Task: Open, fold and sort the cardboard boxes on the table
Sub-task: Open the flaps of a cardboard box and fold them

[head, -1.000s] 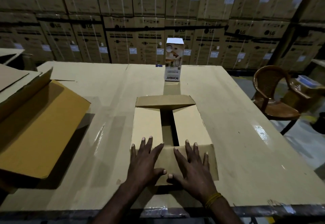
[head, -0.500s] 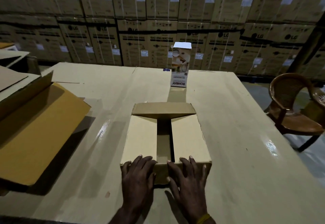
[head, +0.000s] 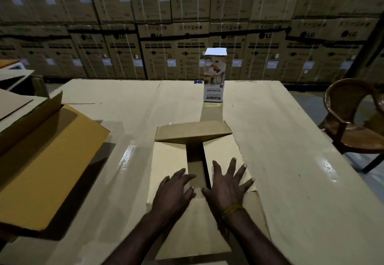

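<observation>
A brown cardboard box (head: 222, 150) stands in front of me on the table (head: 280, 140), which is covered in cardboard sheets. Its two side flaps are folded in with a dark gap between them, and the far flap (head: 193, 130) is half raised. My left hand (head: 174, 192) and my right hand (head: 228, 185) lie flat with spread fingers on the near part of the side flaps, pressing down. Neither hand grips anything.
A large flattened yellow-brown carton (head: 47, 160) lies at the left. A tall white printed box (head: 214, 75) stands upright at the table's far edge. A brown plastic chair (head: 353, 119) is at the right. Stacked LG cartons (head: 187, 25) form the back wall.
My hands have slid forward from the box's near edge onto the side flaps, with the fingers spread wider. The view has moved closer over the box.
</observation>
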The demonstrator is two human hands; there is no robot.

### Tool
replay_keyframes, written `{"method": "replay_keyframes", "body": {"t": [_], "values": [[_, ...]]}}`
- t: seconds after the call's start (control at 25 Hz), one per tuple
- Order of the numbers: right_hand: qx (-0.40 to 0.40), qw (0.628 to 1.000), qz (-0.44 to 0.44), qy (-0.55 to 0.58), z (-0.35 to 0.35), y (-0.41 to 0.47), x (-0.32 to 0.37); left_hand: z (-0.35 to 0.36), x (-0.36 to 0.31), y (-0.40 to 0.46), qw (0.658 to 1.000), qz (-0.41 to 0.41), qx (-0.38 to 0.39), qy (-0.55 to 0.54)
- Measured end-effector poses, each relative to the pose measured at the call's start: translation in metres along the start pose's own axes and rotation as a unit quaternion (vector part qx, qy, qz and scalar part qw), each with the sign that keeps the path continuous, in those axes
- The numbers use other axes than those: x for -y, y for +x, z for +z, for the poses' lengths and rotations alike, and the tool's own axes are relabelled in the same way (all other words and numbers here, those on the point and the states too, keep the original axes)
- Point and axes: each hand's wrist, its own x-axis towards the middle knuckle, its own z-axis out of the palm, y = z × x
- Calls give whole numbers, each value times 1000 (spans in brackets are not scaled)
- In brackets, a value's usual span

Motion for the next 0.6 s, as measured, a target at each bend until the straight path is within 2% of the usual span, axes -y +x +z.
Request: {"method": "replay_keyframes", "body": {"t": [0.16,0.32,0.4,0.48,0.6], "values": [[38,998,33,-30,-6,10,11,5,0,38,997,36,42,46],[-1,999,38,-32,-4,0,11,16,-4,56,988,91,81,95],[-43,998,26,-28,4,-11,12,20,-7,59,987,112,80,82],[-124,992,-10,-21,12,-22,11,20,-11,62,990,125,59,25],[-191,981,-43,15,12,-33,1,20,-21,67,985,159,17,-71]]}}
